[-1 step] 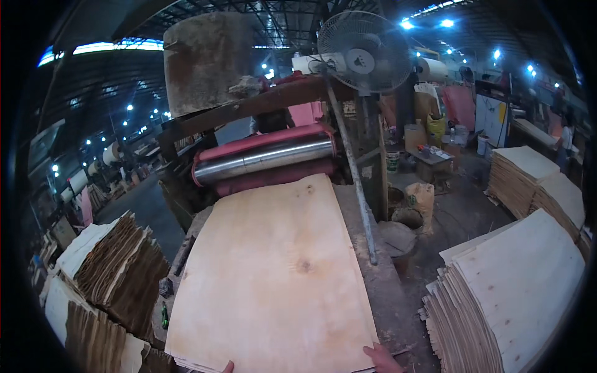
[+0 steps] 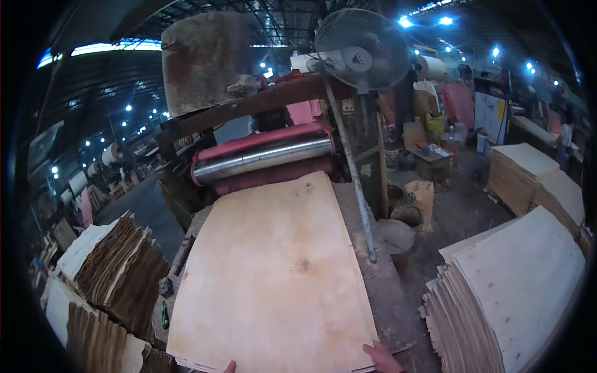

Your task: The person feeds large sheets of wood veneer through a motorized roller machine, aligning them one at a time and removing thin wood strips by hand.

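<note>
A pale wood veneer sheet point(image 2: 267, 267) with a few knots lies on top of a thin stack, on a worn machine table. Its far end reaches close to the rollers. My right hand point(image 2: 382, 358) grips the near right corner, thumb on top and the other fingers mostly hidden at the edge. Of my left hand point(image 2: 231, 367), only the thumb shows, hooked over the near edge left of the middle; its other fingers are hidden below. Beyond the sheet is a shiny metal roller point(image 2: 264, 155) between pink-red rollers point(image 2: 273, 181).
Tall veneer stacks stand at left point(image 2: 115, 264) and right point(image 2: 516, 286). A metal pole point(image 2: 351, 168) slants down to the table's right side, below a fan point(image 2: 360, 53). A green-handled tool point(image 2: 165, 315) lies by the sheet's left edge. Someone in dark clothing point(image 2: 273, 120) is behind the rollers.
</note>
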`<state>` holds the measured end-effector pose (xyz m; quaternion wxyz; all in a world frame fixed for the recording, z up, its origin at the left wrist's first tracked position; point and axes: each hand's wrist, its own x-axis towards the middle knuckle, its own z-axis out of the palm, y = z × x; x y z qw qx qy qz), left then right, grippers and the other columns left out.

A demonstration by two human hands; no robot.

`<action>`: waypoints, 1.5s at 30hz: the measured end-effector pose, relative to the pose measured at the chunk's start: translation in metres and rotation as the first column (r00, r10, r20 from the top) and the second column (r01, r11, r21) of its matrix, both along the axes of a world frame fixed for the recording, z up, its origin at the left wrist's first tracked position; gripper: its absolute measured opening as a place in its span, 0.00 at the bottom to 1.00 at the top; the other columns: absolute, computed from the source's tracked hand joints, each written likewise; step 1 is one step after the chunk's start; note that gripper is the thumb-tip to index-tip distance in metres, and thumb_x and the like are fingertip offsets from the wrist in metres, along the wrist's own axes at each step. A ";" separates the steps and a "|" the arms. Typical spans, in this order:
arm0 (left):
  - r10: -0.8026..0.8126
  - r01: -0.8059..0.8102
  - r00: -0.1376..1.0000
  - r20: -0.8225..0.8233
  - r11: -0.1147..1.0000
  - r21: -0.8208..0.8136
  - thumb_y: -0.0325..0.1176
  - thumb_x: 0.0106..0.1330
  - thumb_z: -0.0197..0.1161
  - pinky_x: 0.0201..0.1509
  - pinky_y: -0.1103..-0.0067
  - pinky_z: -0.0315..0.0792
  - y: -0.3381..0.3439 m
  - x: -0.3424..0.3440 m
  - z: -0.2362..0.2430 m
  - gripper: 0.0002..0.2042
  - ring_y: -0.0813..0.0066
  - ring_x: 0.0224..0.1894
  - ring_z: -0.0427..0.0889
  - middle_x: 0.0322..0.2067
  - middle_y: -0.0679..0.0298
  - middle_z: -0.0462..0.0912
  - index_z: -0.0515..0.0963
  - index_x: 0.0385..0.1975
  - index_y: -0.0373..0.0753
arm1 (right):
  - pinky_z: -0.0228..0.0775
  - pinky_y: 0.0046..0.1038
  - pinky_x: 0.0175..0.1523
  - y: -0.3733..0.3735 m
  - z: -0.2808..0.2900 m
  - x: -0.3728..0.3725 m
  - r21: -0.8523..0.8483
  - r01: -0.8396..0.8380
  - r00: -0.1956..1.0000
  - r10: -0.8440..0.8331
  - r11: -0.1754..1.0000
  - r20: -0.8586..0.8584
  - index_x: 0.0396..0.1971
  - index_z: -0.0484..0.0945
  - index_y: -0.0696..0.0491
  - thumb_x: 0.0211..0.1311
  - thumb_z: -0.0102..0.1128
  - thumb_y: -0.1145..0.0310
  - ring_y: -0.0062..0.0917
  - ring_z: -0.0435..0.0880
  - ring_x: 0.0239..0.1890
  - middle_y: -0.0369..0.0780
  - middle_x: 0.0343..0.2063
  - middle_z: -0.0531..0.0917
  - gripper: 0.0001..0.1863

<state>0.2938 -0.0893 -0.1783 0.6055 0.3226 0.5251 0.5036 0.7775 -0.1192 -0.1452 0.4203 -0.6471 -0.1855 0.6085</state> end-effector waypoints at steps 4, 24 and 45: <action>-0.083 0.057 0.933 -0.350 0.995 -0.083 0.26 0.60 0.63 0.44 0.78 0.75 0.009 0.012 0.004 0.35 0.71 0.41 0.77 0.44 0.55 0.77 0.54 0.65 0.26 | 0.60 0.30 0.64 -0.001 -0.059 0.002 0.189 0.007 0.999 0.000 0.982 -0.039 0.64 0.58 0.62 0.65 0.59 0.61 0.29 0.68 0.61 0.46 0.59 0.70 0.34; -0.106 0.145 0.910 -0.400 0.987 0.069 0.42 0.70 0.54 0.58 0.66 0.71 0.005 0.007 -0.001 0.22 0.61 0.54 0.74 0.52 0.56 0.76 0.70 0.54 0.30 | 0.67 0.27 0.57 0.012 -0.118 0.003 0.291 0.038 0.928 0.074 0.956 -0.365 0.63 0.62 0.58 0.70 0.51 0.64 0.23 0.77 0.51 0.39 0.53 0.76 0.25; -0.170 0.243 0.920 -0.353 0.954 0.174 0.28 0.64 0.59 0.56 0.72 0.69 0.017 -0.017 -0.030 0.25 0.61 0.51 0.74 0.51 0.46 0.75 0.62 0.58 0.22 | 0.56 0.26 0.66 0.011 -0.075 -0.002 0.277 -0.008 0.996 0.032 0.961 -0.081 0.64 0.59 0.62 0.68 0.53 0.56 0.24 0.67 0.62 0.43 0.61 0.69 0.32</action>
